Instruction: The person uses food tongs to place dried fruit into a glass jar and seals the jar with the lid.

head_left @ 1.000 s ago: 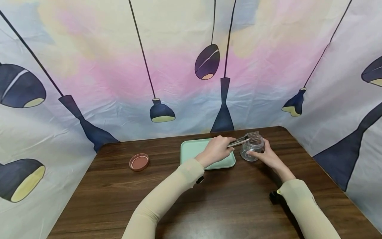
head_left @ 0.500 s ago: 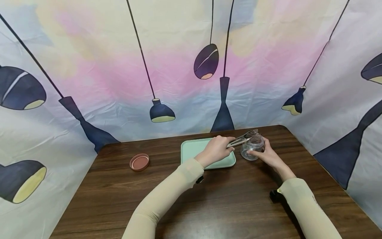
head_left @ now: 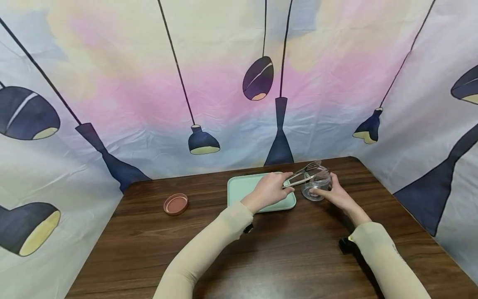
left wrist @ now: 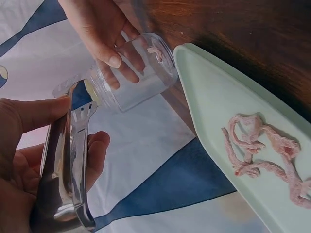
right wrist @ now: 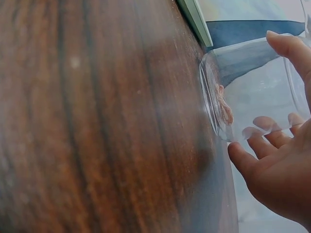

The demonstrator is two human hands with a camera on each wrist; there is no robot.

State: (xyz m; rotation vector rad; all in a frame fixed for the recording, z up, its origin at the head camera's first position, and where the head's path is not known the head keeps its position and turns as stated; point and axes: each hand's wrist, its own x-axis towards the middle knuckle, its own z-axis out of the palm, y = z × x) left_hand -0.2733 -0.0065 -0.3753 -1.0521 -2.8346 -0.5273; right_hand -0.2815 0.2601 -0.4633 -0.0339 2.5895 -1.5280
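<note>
My left hand (head_left: 269, 190) grips metal tongs (left wrist: 58, 179) between thumb and fingers, their two arms spread apart over the mouth of a clear jar (head_left: 311, 194). The jar stands upright on the table, and my right hand (head_left: 337, 196) holds it from the side, thumb in front and fingers around the far side. At the jar's bottom lies a small pinkish piece (right wrist: 224, 108). Beside the jar is a pale green tray (head_left: 239, 189), partly hidden by my left hand. Several pale pink, powdery twisted strips (left wrist: 252, 131) lie on it in the left wrist view.
A round reddish-brown lid (head_left: 176, 204) lies on the left part of the dark wooden table (head_left: 291, 257). Behind the table hangs a cloth backdrop (head_left: 224, 83) printed with lamps. The table's back edge runs close behind the tray and jar.
The tongs' arms have spread apart above the jar's mouth. My right hand keeps hold of the jar in the same place, and the tray and lid stay where they were.
</note>
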